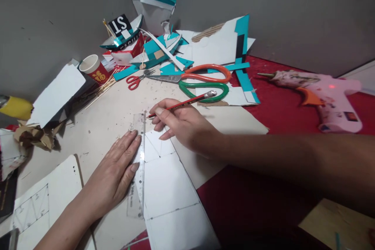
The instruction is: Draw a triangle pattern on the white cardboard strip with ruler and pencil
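My left hand (117,172) lies flat with fingers stretched out, pressing on a clear plastic ruler (141,187). Under the ruler's right edge is a white card strip (172,181) marked with pencil lines and a few slanted strokes near its far end. A red and black pencil (187,103) is pinched in my right hand (187,125), its tip close to the ruler's far end. Beyond that hand lie large scissors (205,72) with one orange and one green handle. Small red-handled scissors (134,82) rest beside their blades.
A pink glue gun (319,90) with a lit red light lies on the red surface at right. At left are a drawn-on notebook page (58,183), a paper cup (95,70) and thin sticks (102,91). Cut card pieces (215,47) and a small card boat (158,56) stand behind.
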Demonstrator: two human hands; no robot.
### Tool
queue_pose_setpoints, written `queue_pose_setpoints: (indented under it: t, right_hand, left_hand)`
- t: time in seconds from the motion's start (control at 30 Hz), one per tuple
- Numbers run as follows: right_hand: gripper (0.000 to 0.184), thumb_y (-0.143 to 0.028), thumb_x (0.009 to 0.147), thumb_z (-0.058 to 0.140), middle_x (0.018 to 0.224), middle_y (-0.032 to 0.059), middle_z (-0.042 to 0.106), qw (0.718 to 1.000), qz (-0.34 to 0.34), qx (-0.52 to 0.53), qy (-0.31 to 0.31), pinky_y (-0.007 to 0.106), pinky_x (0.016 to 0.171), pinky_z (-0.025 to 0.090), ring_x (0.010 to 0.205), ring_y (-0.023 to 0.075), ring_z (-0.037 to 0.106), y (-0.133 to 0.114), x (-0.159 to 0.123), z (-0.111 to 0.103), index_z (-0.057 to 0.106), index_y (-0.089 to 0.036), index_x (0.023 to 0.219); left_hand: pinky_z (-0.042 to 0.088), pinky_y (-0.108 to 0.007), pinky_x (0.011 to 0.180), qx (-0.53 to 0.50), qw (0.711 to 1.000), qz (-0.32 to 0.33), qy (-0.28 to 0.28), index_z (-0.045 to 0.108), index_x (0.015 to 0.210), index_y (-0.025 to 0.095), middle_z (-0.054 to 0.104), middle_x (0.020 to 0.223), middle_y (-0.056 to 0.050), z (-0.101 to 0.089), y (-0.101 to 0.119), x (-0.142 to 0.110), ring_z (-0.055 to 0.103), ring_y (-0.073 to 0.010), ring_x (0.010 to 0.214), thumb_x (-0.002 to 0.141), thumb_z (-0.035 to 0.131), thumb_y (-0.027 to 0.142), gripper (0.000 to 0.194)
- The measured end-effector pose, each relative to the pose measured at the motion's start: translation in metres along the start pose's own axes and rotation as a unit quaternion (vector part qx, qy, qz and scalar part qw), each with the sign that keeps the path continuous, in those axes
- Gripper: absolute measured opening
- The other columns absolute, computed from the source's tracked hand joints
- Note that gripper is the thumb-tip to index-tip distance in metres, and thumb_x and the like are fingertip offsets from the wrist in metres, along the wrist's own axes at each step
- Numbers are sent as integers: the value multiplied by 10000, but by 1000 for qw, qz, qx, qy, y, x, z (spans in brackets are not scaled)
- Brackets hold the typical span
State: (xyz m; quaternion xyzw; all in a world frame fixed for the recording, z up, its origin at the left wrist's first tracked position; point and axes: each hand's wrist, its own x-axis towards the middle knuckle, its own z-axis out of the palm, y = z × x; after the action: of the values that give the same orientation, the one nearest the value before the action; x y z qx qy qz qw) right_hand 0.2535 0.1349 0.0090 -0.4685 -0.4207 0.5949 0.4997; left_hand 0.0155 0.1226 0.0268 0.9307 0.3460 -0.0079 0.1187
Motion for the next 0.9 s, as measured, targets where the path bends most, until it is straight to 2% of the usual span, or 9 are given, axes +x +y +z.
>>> queue_pose_setpoints:
  t: [0.33,0.47,0.63,0.77,0.9]
  right_hand:
    - [173,-368,945,530,813,33,620,1000,-3,-10,-1,174,498,548,752,147,646,3,1,-1,611,-220,904]
    - [143,-354,927,549,798,18,623,999,-43,-18,-7,196,525,554,762,150,638,0,-5,-1,615,-227,924]
    - [96,-267,873,562,714,-10,640,990,-92,-102,-37,231,549,513,601,112,582,-3,-16,2,626,-209,832]
    - [75,-174,809,549,672,-21,646,981,-84,-170,-36,236,533,469,608,124,596,2,-16,6,615,-209,800]
    - [60,-171,798,556,641,-23,636,981,-82,-171,-29,234,511,454,600,127,594,8,-11,7,595,-208,771]
  left_hand:
    - [252,-504,1210,-7,1000,-3,-7,111,1581,324,193,1654,-36,0,-4,-2,221,-268,1499,1012,405,291,641]
    - [261,-500,1208,-3,1000,-1,-3,124,1580,313,201,1652,-43,2,-3,-1,224,-263,1498,1012,405,298,634]
    - [277,-514,1200,0,1000,4,0,133,1578,308,220,1645,-52,2,-3,-1,237,-263,1493,1010,403,300,629]
    - [288,-541,1189,5,1000,7,6,158,1576,291,250,1635,-69,3,-3,0,267,-285,1482,1003,407,290,625]
    - [298,-547,1184,1,1000,10,16,172,1575,288,252,1634,-73,3,-3,-1,282,-297,1476,996,424,294,631]
